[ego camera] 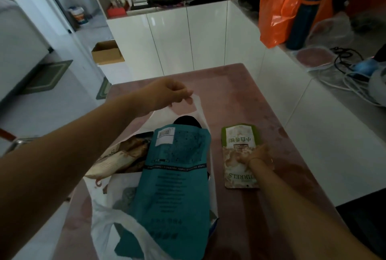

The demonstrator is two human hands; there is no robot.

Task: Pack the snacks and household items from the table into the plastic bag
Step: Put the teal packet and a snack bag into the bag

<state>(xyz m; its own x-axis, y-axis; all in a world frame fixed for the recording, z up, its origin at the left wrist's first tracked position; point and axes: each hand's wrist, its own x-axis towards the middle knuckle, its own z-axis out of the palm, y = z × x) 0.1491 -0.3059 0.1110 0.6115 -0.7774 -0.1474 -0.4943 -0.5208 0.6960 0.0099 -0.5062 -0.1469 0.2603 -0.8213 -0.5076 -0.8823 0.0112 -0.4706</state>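
Observation:
A white plastic bag [108, 216] lies open on the pink table [240, 92]. My left hand [167, 92] pinches the bag's far handle and holds it up. A large teal snack pouch [177, 180] lies in the bag's mouth, over a brown and white packet [117, 159] and a dark item at the far end. To the right, a green and beige snack pouch [238, 140] lies flat on the table. My right hand [257, 157] rests on its middle, fingers pressed to it; whether they grip it is unclear.
White cabinets stand beyond the table's far edge. On the counter at right are an orange bag [288, 4], a dark blue bottle [302, 19] and tangled cables [351, 67]. A cardboard box [107, 51] sits on the floor at left.

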